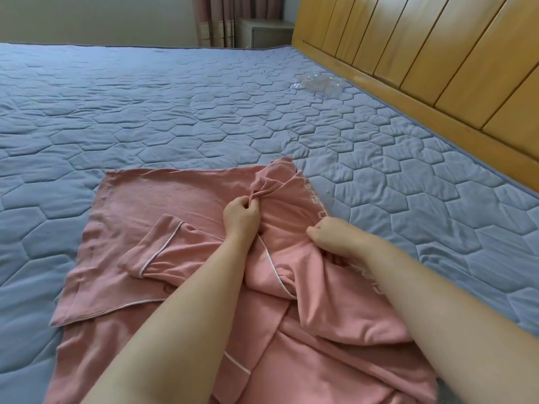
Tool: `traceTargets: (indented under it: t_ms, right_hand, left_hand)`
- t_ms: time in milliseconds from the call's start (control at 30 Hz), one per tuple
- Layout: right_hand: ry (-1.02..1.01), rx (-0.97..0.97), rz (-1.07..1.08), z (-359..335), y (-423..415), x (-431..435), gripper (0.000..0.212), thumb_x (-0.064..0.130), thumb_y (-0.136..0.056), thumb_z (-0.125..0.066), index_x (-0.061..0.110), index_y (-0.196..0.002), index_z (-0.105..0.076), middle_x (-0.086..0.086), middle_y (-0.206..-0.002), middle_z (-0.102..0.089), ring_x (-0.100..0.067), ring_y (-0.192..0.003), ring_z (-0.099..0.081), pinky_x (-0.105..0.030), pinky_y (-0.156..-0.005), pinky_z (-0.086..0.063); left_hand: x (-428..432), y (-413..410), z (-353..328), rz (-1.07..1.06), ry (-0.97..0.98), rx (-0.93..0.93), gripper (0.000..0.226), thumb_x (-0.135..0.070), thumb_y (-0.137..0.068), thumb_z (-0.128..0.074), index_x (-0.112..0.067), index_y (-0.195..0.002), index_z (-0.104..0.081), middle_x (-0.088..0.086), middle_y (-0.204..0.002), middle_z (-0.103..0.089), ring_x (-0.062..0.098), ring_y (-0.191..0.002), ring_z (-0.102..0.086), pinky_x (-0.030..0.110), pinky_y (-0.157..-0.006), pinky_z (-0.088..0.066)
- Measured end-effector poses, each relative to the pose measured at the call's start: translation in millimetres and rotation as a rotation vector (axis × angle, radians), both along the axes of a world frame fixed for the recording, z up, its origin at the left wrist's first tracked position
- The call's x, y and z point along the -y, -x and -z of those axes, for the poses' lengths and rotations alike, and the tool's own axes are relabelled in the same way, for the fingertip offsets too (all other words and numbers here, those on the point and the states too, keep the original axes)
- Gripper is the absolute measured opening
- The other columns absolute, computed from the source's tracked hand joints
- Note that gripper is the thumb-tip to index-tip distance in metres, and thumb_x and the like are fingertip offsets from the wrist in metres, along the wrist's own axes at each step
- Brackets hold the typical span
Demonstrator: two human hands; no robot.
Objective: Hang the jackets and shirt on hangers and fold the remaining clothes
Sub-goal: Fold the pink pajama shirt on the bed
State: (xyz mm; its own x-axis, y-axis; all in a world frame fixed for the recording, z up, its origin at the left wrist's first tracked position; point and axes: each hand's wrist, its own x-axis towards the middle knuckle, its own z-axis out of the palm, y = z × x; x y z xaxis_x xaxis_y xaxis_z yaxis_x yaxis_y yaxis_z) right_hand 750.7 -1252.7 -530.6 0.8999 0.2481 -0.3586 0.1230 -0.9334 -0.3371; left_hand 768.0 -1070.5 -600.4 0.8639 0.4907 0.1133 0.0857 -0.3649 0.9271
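I see the pink pyjama top with white piping [151, 211] spread on the blue quilted bed cover [175, 112], at its near edge. My left hand [240, 212] pinches a bunched fold of the top in curled fingers. My right hand [332, 236], fingers curled, grips its lettered edge on the side toward the wooden headboard [437, 53].

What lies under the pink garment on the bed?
The blue quilted bed cover shows around the pink garment and runs beneath it. Anything else under the fabric is covered.
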Motion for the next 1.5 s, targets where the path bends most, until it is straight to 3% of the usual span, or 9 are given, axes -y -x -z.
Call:
traceTargets:
  t_ms: [167,400,600,700,800,1033,1167,1367,1500]
  right_hand:
    - [-0.276,0.528,0.331,5,-45,-9,0.024,0.014,-0.092,-0.043,0.014,-0.069,-0.05,-0.017,-0.086,-0.061,-0.034,-0.084,-0.057,-0.033,-0.066,-0.036]
    - [-0.479,0.449,0.078,-1,-117,-34,0.038,0.018,-0.092,-0.058,0.012,-0.129,-0.056,-0.014,-0.134,-0.05,-0.025,-0.129,-0.043,-0.036,-0.11,-0.031]
    - [-0.308,0.39,-0.002,-16,-146,-61,0.017,0.022,-0.083,-0.066,0.007,-0.089,-0.072,-0.008,-0.083,-0.066,-0.018,-0.081,-0.058,-0.025,-0.069,-0.04]
    - [-0.405,0.616,0.326,-19,-161,-55,0.015,0.023,-0.083,-0.066,0.01,-0.077,-0.07,-0.008,-0.081,-0.069,-0.023,-0.082,-0.061,-0.025,-0.069,-0.041]
    - [-0.326,0.429,0.261,-11,-159,-55,0.029,0.03,-0.089,-0.062,0.012,-0.067,-0.057,-0.002,-0.068,-0.057,-0.02,-0.079,-0.054,-0.023,-0.067,-0.033]
    - [-0.276,0.217,0.341,-7,-155,-53,0.048,0.038,-0.092,-0.054,0.003,-0.124,-0.057,-0.018,-0.125,-0.059,-0.03,-0.12,-0.053,-0.029,-0.092,-0.041]
    - [-0.266,0.472,0.468,-7,-151,-44,0.044,0.034,-0.092,-0.056,0.0,-0.12,-0.055,-0.019,-0.126,-0.059,-0.033,-0.118,-0.054,-0.033,-0.092,-0.043]
    - [-0.053,0.521,-0.117,-18,-144,-78,0.037,0.026,-0.09,-0.052,0.016,-0.126,-0.057,-0.012,-0.135,-0.048,-0.03,-0.13,-0.037,-0.036,-0.107,-0.031]
    - [0.109,0.534,-0.332,-33,-140,-96,0.024,0.016,-0.088,-0.054,0.016,-0.106,-0.071,-0.007,-0.116,-0.065,-0.024,-0.112,-0.055,-0.03,-0.093,-0.041]
  left_hand:
    - [2,-3,5,-0.015,-0.018,0.044,0.043,-0.027,-0.09,-0.052,-0.013,-0.052,-0.036,0.001,-0.048,-0.039,0.025,-0.056,-0.042,0.037,-0.057,-0.032]
    - [12,-4,4,-0.022,-0.192,0.1,0.046,-0.02,-0.095,-0.052,-0.02,-0.054,-0.031,-0.008,-0.059,-0.039,0.021,-0.065,-0.039,0.026,-0.061,-0.02]
    - [12,-4,7,-0.028,-0.188,0.116,0.045,-0.016,-0.094,-0.053,-0.02,-0.055,-0.031,-0.007,-0.059,-0.039,0.02,-0.065,-0.039,0.025,-0.061,-0.021]
    - [13,-4,8,-0.048,-0.161,0.124,0.044,-0.014,-0.091,-0.055,-0.017,-0.055,-0.031,-0.007,-0.057,-0.037,0.02,-0.063,-0.038,0.026,-0.061,-0.02]
    - [13,-5,6,-0.085,-0.132,0.122,0.047,-0.013,-0.09,-0.056,-0.018,-0.053,-0.027,-0.006,-0.053,-0.034,0.02,-0.059,-0.034,0.028,-0.06,-0.019]
    - [10,-8,4,-0.131,-0.091,0.117,0.041,-0.013,-0.086,-0.055,-0.016,-0.054,-0.029,-0.004,-0.053,-0.034,0.018,-0.056,-0.032,0.026,-0.058,-0.019]
    - [12,-7,5,-0.103,-0.139,0.122,0.04,-0.01,-0.083,-0.057,-0.016,-0.053,-0.032,-0.006,-0.057,-0.036,0.019,-0.061,-0.037,0.024,-0.061,-0.022]
    - [12,-5,5,-0.055,-0.127,0.157,0.032,-0.017,-0.074,-0.05,-0.017,-0.05,-0.029,-0.006,-0.058,-0.035,0.018,-0.059,-0.036,0.022,-0.06,-0.022]
    - [12,-2,8,-0.053,-0.054,0.2,0.022,-0.018,-0.068,-0.04,-0.006,-0.05,-0.045,-0.007,-0.064,-0.044,0.018,-0.067,-0.043,0.021,-0.065,-0.028]
